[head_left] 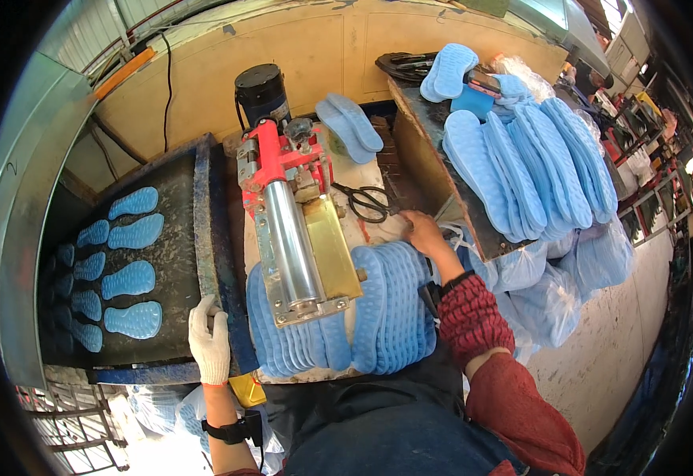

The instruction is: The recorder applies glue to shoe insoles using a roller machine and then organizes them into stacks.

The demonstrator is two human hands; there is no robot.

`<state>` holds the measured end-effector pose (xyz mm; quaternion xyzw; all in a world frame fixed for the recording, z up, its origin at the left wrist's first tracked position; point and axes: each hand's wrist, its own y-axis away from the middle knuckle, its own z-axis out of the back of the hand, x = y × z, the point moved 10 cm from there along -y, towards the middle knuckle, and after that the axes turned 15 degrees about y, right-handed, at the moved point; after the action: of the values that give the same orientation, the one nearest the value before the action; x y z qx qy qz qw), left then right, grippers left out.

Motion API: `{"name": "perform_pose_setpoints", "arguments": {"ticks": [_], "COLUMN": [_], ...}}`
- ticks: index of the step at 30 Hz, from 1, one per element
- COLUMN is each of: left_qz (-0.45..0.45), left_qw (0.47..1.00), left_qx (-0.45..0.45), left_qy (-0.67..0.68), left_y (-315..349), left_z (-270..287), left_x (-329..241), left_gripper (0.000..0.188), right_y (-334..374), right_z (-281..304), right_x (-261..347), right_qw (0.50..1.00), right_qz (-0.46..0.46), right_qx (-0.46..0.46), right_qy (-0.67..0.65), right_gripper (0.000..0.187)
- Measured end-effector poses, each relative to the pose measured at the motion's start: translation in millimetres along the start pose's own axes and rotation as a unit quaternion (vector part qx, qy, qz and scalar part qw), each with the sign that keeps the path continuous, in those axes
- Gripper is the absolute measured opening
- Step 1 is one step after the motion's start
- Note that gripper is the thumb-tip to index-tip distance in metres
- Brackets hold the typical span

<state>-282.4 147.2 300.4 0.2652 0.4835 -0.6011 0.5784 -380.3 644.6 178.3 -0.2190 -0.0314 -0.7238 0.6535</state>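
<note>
Blue, dimpled, sole-shaped insoles point(394, 317) are fanned at lower centre, long axes set near-vertical. The white-gloved left hand point(209, 337) and bare right hand point(424, 236) are positioned apart; whether either is clamped cannot be told.

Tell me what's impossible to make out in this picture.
All in the head view:
Left insole stack: some upper ends, hidden by the roller machine.
Far-left insoles: details, lost in shadow.
Bags: tops, partly hidden by the board.
Right hand: palm, hidden by its back.
</note>
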Motion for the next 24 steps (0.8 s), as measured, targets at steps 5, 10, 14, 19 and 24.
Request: {"name": "perform_pose_setpoints", "arguments": {"ticks": [5,10,14,19,24], "left_qz": [0.007,-0.009,0.005,0.016,-0.010], "left_qw": [1.000,0.999,1.000,1.000,1.000], "left_qx": [-0.009,-0.006,-0.009,-0.011,-0.005], "left_qy": [-0.025,-0.037,-0.027,-0.015,-0.025], "left_y": [2,0,2,3,1], "left_z": [8,5,7,8,3], "left_x": [4,-6,4,3,-3], "left_gripper": [0.031,0.030,0.030,0.030,0.030], "right_y": [-14,-7,-6,-13,-13], "right_z": [-14,26,-4,8,26], "right_x": [22,-5,-15,32,53], "right_qw": [0.985,0.996,0.816,0.683,0.517], "right_qz": [0.041,-0.074,-0.178,-0.148,-0.045], "right_qx": [0.143,-0.034,0.062,0.118,0.186], "right_qy": [0.082,-0.046,-0.547,-0.705,-0.834], "right_gripper": [0.020,0.014,0.018,0.028,0.043]}}
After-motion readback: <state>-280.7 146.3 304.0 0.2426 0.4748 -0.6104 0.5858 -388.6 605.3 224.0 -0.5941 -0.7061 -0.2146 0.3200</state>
